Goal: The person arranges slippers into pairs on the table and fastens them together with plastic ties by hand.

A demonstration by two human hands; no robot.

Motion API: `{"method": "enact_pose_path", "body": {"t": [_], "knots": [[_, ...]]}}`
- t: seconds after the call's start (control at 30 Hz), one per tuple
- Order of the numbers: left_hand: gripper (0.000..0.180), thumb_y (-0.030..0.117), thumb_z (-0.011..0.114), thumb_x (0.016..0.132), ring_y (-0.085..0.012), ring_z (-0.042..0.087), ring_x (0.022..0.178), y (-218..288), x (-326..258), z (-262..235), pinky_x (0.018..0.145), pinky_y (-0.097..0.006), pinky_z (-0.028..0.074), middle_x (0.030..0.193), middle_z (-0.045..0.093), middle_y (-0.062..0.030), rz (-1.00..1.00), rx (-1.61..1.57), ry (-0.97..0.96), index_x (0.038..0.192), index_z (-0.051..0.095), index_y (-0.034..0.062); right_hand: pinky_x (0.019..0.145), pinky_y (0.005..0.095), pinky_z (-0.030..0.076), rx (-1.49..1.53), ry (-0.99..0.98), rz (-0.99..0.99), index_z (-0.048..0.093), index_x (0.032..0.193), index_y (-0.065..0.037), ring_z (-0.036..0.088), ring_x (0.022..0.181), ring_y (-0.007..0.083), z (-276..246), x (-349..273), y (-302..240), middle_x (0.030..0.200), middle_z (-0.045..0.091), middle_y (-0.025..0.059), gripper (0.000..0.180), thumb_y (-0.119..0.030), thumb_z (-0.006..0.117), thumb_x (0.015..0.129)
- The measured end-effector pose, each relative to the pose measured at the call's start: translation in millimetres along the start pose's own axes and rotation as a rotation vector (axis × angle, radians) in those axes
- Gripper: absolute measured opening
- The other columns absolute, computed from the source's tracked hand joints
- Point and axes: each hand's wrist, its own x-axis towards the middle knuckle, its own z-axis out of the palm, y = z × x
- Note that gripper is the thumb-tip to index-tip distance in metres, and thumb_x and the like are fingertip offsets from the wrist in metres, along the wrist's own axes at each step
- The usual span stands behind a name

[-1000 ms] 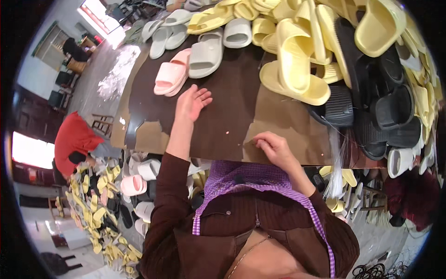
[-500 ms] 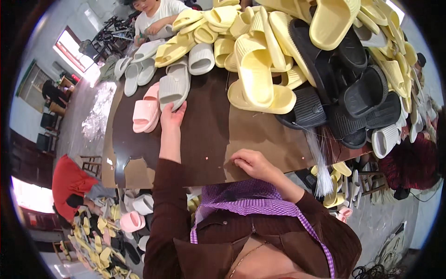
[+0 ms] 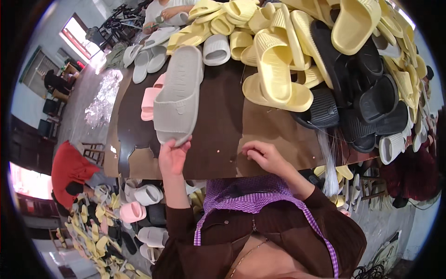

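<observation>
My left hand (image 3: 173,156) grips the heel end of a grey slipper (image 3: 179,95), lifted sole-up above the dark brown table (image 3: 223,125). A pink slipper (image 3: 150,100) lies on the table just left of it. My right hand (image 3: 261,156) rests on the table's near edge with its fingers curled and nothing in it. A heap of yellow slippers (image 3: 274,69) and black slippers (image 3: 367,102) fills the far and right side of the table.
More grey slippers (image 3: 148,56) lie at the far left of the table, where another person's hands (image 3: 169,14) work. Loose slippers (image 3: 134,204) cover the floor at lower left. A red stool (image 3: 69,167) stands left. White strands (image 3: 327,162) hang off the table's right edge.
My left hand reached to the grey slipper, took hold of it and drew it toward me, lifted off the table. My right hand stayed at the near edge.
</observation>
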Motion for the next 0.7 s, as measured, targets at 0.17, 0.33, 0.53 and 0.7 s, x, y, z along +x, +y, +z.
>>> {"method": "enact_pose_path", "body": {"t": [0.17, 0.33, 0.53, 0.7], "knots": [[0.051, 0.003, 0.049, 0.078, -0.0398, 0.062, 0.091, 3, -43, -5, 0.064, -0.041, 0.058, 0.115, 0.055, -0.0226, -0.039, 0.141, -0.071, 0.127, 0.038, -0.0040, 0.070, 0.0257, 0.049, -0.114, 0.038, -0.213, 0.051, 0.120, 0.000, 0.059, 0.081, 0.0119, -2, 26, -34, 0.098, 0.063, 0.0070, 0.031, -0.006, 0.053, 0.089], [0.054, 0.003, 0.050, 0.073, -0.0344, 0.064, 0.088, 16, -60, -11, 0.063, -0.040, 0.057, 0.111, 0.058, -0.0190, -0.108, 0.255, -0.141, 0.126, 0.040, -0.0040, 0.071, 0.0244, 0.048, 0.344, 0.216, 0.042, 0.041, 0.130, 0.001, 0.056, 0.081, 0.0099, -17, 49, -45, 0.105, 0.060, 0.0075, 0.043, -0.012, 0.053, 0.091], [0.048, 0.008, 0.047, 0.080, -0.0273, 0.065, 0.082, 53, -56, -25, 0.046, -0.033, 0.054, 0.111, 0.059, -0.0169, 0.009, 0.330, 0.082, 0.127, 0.042, -0.0005, 0.068, 0.0240, 0.048, 0.233, 0.231, 0.110, 0.046, 0.126, 0.000, 0.056, 0.079, 0.0086, -15, 64, -42, 0.102, 0.059, 0.0056, 0.038, -0.013, 0.053, 0.091], [0.043, 0.022, 0.044, 0.091, -0.0232, 0.062, 0.092, 67, -42, -29, 0.066, -0.033, 0.053, 0.110, 0.058, -0.0140, 0.088, 0.402, 0.380, 0.128, 0.043, 0.0000, 0.067, 0.0226, 0.048, -0.079, 0.114, -0.056, 0.053, 0.118, 0.000, 0.055, 0.075, 0.0085, -2, 95, -54, 0.099, 0.060, 0.0044, 0.032, -0.012, 0.058, 0.088]]}}
